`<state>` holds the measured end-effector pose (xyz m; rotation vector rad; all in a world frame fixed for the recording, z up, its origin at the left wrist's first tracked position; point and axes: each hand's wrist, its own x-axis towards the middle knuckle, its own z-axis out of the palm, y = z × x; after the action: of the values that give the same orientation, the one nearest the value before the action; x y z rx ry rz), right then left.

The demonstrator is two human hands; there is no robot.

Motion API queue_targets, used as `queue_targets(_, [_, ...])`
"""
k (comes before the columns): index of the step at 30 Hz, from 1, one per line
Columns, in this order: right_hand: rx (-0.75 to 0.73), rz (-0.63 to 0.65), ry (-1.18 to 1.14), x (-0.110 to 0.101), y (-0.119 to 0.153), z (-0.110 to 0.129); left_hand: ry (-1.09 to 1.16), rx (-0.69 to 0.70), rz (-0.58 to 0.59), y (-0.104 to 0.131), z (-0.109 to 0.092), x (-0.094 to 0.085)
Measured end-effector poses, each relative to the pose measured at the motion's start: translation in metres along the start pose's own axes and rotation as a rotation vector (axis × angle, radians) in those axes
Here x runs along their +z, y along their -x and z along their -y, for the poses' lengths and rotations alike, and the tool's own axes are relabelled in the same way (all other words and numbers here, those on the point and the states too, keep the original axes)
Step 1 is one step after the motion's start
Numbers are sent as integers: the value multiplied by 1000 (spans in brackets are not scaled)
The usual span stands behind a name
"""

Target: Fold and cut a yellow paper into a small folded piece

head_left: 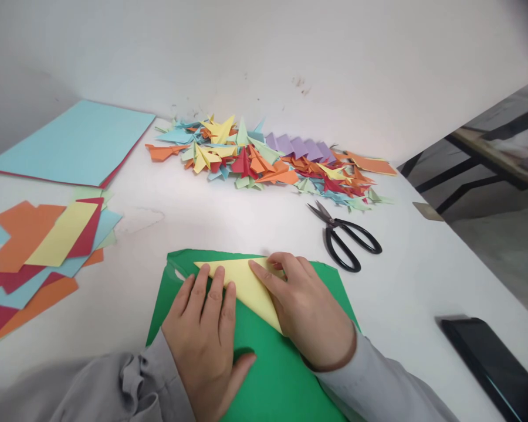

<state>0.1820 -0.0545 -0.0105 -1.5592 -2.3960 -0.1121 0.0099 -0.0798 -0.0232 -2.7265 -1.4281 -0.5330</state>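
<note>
A pale yellow paper folded into a triangle (251, 287) lies on a green sheet (268, 375) at the front of the table. My left hand (206, 334) rests flat with its fingers stretched out, the fingertips on the left part of the triangle's lower edge. On the other side, my right hand (305, 310) has its fingers bent around the triangle's right corner, with the index finger or thumb pressing on the paper. Part of the triangle's right side is hidden under this hand.
Black-handled scissors (345, 234) lie right of the green sheet, a black phone-like object (497, 363) nearer. Several folded paper pieces (246, 158) are heaped along the wall. Coloured paper scraps (39, 252) and large blue sheets (79, 140) lie left.
</note>
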Motion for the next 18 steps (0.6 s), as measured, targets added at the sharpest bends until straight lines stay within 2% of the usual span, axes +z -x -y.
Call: queue_targets(18, [-60, 18, 41, 0, -1, 1, 6, -60, 64, -3, -1, -9])
